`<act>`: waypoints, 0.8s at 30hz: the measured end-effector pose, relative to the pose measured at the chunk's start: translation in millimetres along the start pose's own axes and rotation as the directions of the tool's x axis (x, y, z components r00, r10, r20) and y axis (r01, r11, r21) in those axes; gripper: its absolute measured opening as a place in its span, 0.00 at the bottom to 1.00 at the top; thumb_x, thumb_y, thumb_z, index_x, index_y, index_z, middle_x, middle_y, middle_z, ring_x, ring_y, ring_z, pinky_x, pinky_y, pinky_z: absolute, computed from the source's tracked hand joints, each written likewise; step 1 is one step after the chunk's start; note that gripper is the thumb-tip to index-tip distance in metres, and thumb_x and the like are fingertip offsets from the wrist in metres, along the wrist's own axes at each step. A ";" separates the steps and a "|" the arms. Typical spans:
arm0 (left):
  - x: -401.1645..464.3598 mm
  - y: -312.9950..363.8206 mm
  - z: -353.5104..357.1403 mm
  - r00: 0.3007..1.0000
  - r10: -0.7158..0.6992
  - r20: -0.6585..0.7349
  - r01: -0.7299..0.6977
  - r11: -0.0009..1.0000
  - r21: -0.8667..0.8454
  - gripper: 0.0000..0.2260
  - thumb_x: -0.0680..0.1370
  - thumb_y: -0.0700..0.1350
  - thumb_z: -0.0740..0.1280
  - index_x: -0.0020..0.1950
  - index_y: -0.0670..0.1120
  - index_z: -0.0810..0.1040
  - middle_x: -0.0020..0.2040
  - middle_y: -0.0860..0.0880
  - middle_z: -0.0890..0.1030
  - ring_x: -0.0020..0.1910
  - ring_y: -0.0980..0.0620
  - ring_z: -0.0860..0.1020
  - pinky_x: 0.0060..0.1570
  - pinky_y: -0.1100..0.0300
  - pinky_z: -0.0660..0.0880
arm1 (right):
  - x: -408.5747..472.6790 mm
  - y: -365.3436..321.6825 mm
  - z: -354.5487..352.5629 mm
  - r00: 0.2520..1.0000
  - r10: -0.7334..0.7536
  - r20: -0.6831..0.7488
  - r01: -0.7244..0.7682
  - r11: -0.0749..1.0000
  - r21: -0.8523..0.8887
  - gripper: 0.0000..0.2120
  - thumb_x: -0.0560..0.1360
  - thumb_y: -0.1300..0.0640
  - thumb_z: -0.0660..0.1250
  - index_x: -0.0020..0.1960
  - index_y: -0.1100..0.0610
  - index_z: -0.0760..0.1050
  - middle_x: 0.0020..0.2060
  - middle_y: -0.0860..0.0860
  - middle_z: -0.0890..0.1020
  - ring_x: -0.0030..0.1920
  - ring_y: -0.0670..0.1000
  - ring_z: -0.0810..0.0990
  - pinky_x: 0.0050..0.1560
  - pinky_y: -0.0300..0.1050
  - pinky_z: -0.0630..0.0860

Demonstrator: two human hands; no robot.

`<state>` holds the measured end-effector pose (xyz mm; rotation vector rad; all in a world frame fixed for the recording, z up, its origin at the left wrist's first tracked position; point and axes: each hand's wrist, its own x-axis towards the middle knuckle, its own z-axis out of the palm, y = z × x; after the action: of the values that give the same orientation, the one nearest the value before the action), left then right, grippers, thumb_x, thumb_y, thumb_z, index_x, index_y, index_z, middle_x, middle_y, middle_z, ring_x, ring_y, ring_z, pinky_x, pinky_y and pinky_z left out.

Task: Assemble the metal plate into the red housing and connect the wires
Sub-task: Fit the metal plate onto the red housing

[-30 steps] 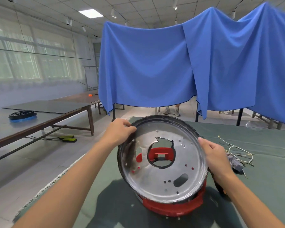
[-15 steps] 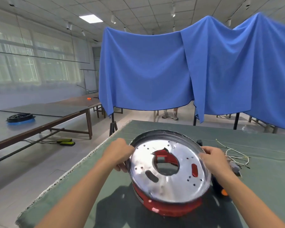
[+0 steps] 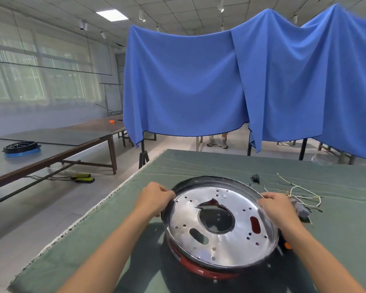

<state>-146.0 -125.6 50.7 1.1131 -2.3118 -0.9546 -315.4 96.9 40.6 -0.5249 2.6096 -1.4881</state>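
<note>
Two hands hold the round metal plate (image 3: pixel 220 225) by its rim over the red housing (image 3: pixel 201 268), which sits on the green-covered table (image 3: pixel 336 240): the left hand (image 3: pixel 154 197) curls its fingers round the far-left edge, and the right hand (image 3: pixel 278 206) grips the right edge. The plate lies slightly tilted on the housing. A tangle of wires (image 3: pixel 298 193) lies just right of the right hand, with blue drapes (image 3: pixel 241 81) hanging beyond the table's far edge.

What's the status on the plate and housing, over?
Left hand and right hand grip metal plate by opposite rims. Plate sits atop red housing. Wires loose on cloth, unconnected. Nothing obstructing.
</note>
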 end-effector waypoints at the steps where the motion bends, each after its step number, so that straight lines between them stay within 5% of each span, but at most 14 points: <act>1: 1.4 -1.1 2.3 1.000 -0.005 0.003 0.005 1.000 0.001 0.13 0.71 0.47 0.68 0.27 0.45 0.76 0.17 0.53 0.68 0.24 0.48 0.69 0.29 0.63 0.69 | -0.4 0.4 0.6 1.000 0.015 0.010 -0.015 1.000 -0.002 0.10 0.74 0.67 0.62 0.52 0.72 0.76 0.51 0.69 0.79 0.39 0.60 0.76 0.48 0.58 0.75; 6: 3.1 -1.0 9.0 0.998 -0.042 0.047 0.046 0.995 -0.087 0.11 0.75 0.49 0.67 0.41 0.41 0.81 0.24 0.49 0.67 0.27 0.49 0.67 0.28 0.62 0.64 | 2.8 -0.1 4.2 0.999 0.041 0.034 -0.041 0.999 -0.011 0.11 0.74 0.68 0.60 0.52 0.74 0.76 0.53 0.70 0.78 0.48 0.66 0.78 0.59 0.63 0.71; 9: -4.1 3.6 1.7 0.977 -0.132 0.169 0.152 0.982 -0.115 0.13 0.75 0.49 0.65 0.46 0.38 0.78 0.29 0.46 0.72 0.28 0.46 0.75 0.25 0.60 0.75 | 5.1 1.4 6.9 0.999 0.028 0.028 -0.027 0.999 -0.045 0.12 0.74 0.70 0.59 0.54 0.74 0.74 0.53 0.70 0.78 0.56 0.68 0.75 0.59 0.63 0.71; 13: -15.0 7.0 -4.8 0.923 -0.231 0.307 0.269 0.959 -0.089 0.14 0.75 0.48 0.64 0.55 0.39 0.72 0.46 0.40 0.75 0.36 0.42 0.80 0.29 0.49 0.80 | 4.7 4.5 9.9 0.999 0.039 0.034 -0.038 0.999 -0.035 0.10 0.74 0.69 0.57 0.48 0.72 0.75 0.36 0.64 0.77 0.37 0.61 0.75 0.40 0.51 0.72; 17: -21.0 13.6 -0.3 0.942 -0.236 0.239 0.278 0.947 -0.160 0.10 0.75 0.44 0.64 0.54 0.41 0.71 0.40 0.45 0.69 0.35 0.49 0.72 0.27 0.59 0.74 | 2.0 5.9 12.3 0.999 0.048 0.015 -0.048 0.999 0.005 0.08 0.74 0.68 0.57 0.43 0.66 0.75 0.32 0.56 0.71 0.33 0.53 0.66 0.36 0.45 0.61; 22: -25.0 25.4 -2.7 0.955 -0.223 0.197 0.286 0.865 -0.411 0.02 0.74 0.40 0.64 0.44 0.43 0.72 0.38 0.45 0.69 0.30 0.47 0.71 0.26 0.61 0.69 | -1.1 11.4 9.0 0.995 -0.014 -0.101 0.022 0.997 0.078 0.11 0.72 0.71 0.58 0.51 0.71 0.76 0.42 0.67 0.80 0.43 0.67 0.77 0.44 0.59 0.75; 24: -25.4 32.8 -2.7 0.983 -0.158 0.092 0.183 0.841 -0.509 0.06 0.74 0.37 0.63 0.37 0.44 0.72 0.31 0.47 0.71 0.27 0.49 0.70 0.28 0.62 0.68 | -2.8 9.6 9.6 0.985 -0.039 -0.166 0.067 0.983 0.169 0.13 0.75 0.69 0.59 0.56 0.63 0.78 0.41 0.56 0.82 0.41 0.57 0.79 0.39 0.51 0.75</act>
<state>-146.2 -91.8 74.8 1.0725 -1.8285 -1.5691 -312.7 94.5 27.2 -0.4772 2.5641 -1.8278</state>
